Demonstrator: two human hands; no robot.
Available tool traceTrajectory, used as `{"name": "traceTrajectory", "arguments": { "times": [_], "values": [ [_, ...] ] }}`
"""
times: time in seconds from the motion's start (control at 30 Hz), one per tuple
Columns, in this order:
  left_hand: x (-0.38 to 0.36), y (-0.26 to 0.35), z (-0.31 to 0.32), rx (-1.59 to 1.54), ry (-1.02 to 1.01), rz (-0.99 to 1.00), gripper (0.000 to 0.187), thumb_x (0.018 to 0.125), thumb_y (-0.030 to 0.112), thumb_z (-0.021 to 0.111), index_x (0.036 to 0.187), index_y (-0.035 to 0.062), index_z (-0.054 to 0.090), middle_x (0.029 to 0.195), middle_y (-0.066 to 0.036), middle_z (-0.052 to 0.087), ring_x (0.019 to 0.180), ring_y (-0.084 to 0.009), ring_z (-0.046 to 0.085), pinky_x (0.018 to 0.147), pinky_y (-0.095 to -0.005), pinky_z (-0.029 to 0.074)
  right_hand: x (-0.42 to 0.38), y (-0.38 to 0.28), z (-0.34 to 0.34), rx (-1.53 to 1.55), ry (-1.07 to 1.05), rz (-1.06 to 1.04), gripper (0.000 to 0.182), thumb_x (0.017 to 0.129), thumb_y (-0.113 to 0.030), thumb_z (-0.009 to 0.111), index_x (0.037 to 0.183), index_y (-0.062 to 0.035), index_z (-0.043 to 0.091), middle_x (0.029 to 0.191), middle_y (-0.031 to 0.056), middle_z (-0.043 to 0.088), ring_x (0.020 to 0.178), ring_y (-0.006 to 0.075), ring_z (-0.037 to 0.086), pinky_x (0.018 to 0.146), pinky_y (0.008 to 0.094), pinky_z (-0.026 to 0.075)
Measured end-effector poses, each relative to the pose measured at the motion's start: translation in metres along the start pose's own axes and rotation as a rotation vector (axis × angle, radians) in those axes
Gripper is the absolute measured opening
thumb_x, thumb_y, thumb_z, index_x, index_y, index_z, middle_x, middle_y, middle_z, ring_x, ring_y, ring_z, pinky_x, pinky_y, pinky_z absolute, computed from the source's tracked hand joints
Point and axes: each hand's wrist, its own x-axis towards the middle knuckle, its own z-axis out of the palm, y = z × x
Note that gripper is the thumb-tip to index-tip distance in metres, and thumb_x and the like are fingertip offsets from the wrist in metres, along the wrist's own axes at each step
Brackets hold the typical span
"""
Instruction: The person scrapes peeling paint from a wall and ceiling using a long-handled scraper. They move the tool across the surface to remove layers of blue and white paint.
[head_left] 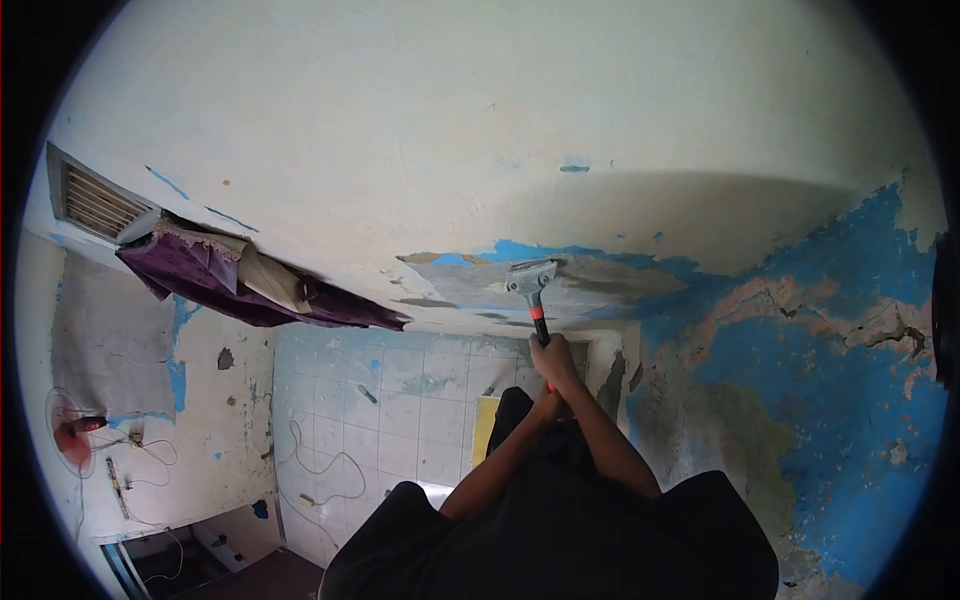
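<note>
A long-handled scraper (pixel 540 322) with a wide metal head, a red collar and a black grip leans up against the wall (pixel 430 190). Its blade touches or nearly touches a patch of bare grey plaster (pixel 610 287), edged with blue paint where the pale coat is gone. My right hand (pixel 554 362) is wrapped round the upper part of the handle. Lower down, close to my body, my left hand (pixel 547 408) is closed round the same handle, its end partly hidden.
Left of me hangs a purple curtain (pixel 200 270) below a slatted vent (pixel 100 198). A cable (pixel 350 470) loops over the tiled floor (pixel 400 445) below. Something yellow (pixel 484 432) is beside my leg. The right wall (pixel 850 440) has peeling blue paint and a deep crack.
</note>
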Motion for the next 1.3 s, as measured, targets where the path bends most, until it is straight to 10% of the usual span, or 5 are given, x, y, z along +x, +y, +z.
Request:
{"name": "traceTrajectory", "arguments": {
  "times": [0.87,1.3],
  "values": [
    [-0.001,-0.006,0.0,0.017,0.087,0.0,0.027,0.084,0.016,0.054,0.108,0.0074,0.045,0.077,-0.005,0.056,0.054,-0.0162,0.054,0.042,-0.0293,0.04,0.006,0.006,0.001,-0.023,-0.07,0.097,0.043,0.081,-0.03,0.056,0.061,0.0081,0.056,0.056,0.028,0.055,0.069,0.0424,0.061,0.057,0.0455,0.045],
    [-0.011,0.012,-0.007,-0.024,0.046,0.044,0.015,0.085,0.014,0.05,0.097,0.0077,0.045,0.062,-0.002,0.051,0.044,-0.0137,0.048,0.037,-0.0274,0.033,0.0,-0.008,0.009,0.048,-0.059,0.035,0.045,0.08,-0.032,0.057,0.055,0.005,0.052,0.049,0.0173,0.054,0.051,0.03,0.061,0.049,0.0417,0.043]
  ]
}}
